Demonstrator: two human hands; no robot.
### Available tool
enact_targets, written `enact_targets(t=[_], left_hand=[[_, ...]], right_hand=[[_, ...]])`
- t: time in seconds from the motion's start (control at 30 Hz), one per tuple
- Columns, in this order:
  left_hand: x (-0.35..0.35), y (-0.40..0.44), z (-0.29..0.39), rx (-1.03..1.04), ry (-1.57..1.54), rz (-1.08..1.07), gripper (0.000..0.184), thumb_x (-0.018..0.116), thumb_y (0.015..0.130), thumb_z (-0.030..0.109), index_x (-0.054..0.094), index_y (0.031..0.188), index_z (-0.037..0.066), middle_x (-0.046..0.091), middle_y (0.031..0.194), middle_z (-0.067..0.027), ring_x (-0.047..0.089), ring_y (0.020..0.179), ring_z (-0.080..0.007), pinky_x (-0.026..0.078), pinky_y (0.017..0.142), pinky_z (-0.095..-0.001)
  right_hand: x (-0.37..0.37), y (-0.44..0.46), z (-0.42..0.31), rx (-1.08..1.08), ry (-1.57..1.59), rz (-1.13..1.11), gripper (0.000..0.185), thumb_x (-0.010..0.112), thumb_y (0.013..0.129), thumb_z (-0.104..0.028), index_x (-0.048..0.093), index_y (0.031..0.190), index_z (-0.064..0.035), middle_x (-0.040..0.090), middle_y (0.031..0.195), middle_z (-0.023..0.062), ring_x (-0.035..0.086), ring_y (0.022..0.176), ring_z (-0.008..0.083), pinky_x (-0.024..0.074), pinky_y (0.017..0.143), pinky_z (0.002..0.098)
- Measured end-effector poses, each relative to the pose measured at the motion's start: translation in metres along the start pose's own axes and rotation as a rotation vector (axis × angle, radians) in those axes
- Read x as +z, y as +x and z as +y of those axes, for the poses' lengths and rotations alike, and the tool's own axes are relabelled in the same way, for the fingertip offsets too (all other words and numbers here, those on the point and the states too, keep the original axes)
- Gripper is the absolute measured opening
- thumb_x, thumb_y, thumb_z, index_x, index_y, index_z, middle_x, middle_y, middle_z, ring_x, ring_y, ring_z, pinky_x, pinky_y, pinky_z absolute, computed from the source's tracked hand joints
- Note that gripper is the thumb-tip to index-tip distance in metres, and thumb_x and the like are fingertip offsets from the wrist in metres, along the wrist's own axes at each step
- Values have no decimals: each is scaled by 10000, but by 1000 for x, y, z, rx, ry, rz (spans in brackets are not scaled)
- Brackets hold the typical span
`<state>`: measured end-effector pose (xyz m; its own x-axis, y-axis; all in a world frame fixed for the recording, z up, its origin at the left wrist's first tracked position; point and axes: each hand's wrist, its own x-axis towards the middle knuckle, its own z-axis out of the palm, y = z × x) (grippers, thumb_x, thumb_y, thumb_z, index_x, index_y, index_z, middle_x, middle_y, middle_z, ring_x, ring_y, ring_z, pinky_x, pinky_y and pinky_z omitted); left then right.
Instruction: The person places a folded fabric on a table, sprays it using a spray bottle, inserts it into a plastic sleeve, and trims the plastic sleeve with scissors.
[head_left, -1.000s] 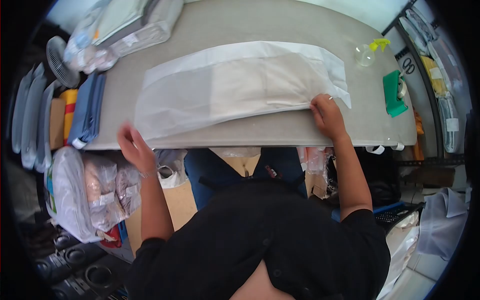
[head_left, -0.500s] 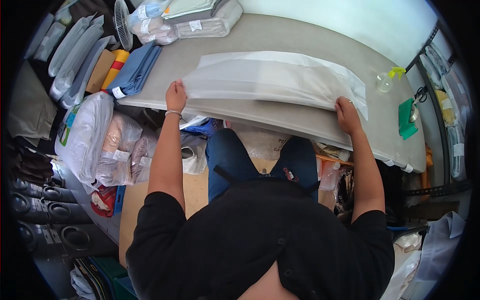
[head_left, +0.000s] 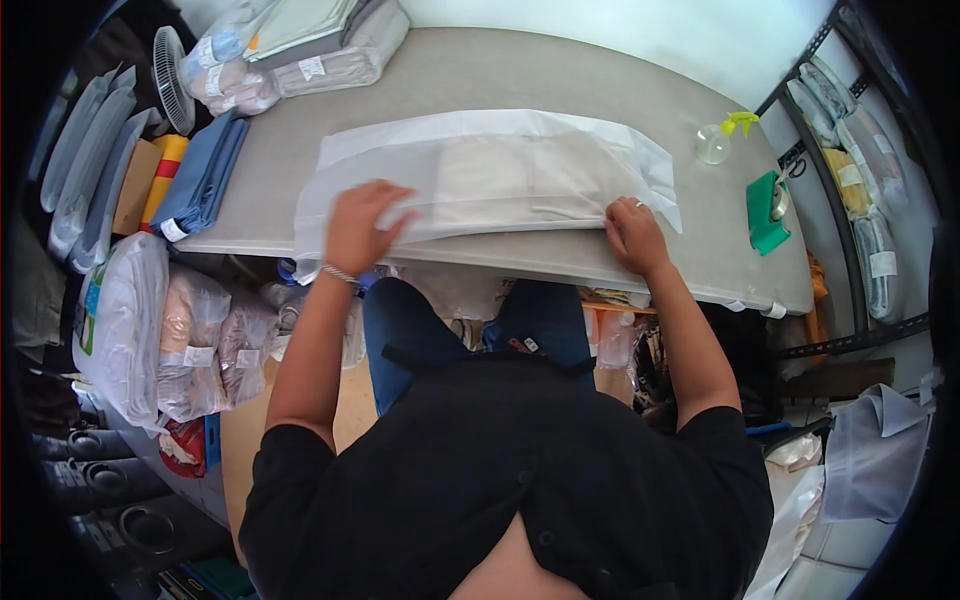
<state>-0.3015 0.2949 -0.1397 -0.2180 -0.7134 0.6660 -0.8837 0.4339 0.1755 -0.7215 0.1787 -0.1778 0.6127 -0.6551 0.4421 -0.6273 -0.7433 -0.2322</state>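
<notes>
A long translucent plastic bag [head_left: 385, 165] lies across the table in front of me, with a cream folded cloth [head_left: 525, 180] showing through its middle and right part. Its left end looks flat and droops over the table's near edge. Over that left part is my left hand [head_left: 365, 225], fingers apart and slightly blurred; whether it touches the plastic I cannot tell. My right hand [head_left: 635, 237] is closed on the bag's near edge toward the right end, with its fingertips partly hidden.
The grey table [head_left: 560, 70] carries wrapped bundles [head_left: 330, 70] and folded blue fabric [head_left: 203, 170] at the left. At the right are a spray bottle [head_left: 715, 143] and a green holder [head_left: 765, 212]. Shelves [head_left: 850, 180] stand beyond; bagged textiles [head_left: 195, 340] sit lower left.
My left hand has let go of the bag's left end and moved inward over it, fingers spreading. The bag's left end has dropped over the table edge. The view has shifted right.
</notes>
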Motion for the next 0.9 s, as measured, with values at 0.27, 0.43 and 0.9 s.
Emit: enact_targets(t=[0.27,0.43,0.9], left_hand=[[73,33,44,286,-72,-290,163,697,846,287,662,890,134,643,891,9,630,797,-196,475,742,-325],[72,39,42,297,-105,-323,127,684,855,233,635,812,123,653,839,18,632,752,-189,483,727,-318],[70,43,52,282,-58,-319,46,676,826,153,640,823,123,642,810,-32,617,700,-241,472,704,-352]], right_hand=[[-11,7,-1,-74,62,-14,91,696,820,-144,629,847,-88,583,842,65,583,812,282,468,723,394],[-16,6,2,-46,152,-23,74,711,813,-147,662,825,-93,616,850,46,612,798,262,491,712,372],[-9,7,-6,-79,109,-16,63,648,851,-134,631,896,-93,653,882,62,627,812,293,496,693,412]])
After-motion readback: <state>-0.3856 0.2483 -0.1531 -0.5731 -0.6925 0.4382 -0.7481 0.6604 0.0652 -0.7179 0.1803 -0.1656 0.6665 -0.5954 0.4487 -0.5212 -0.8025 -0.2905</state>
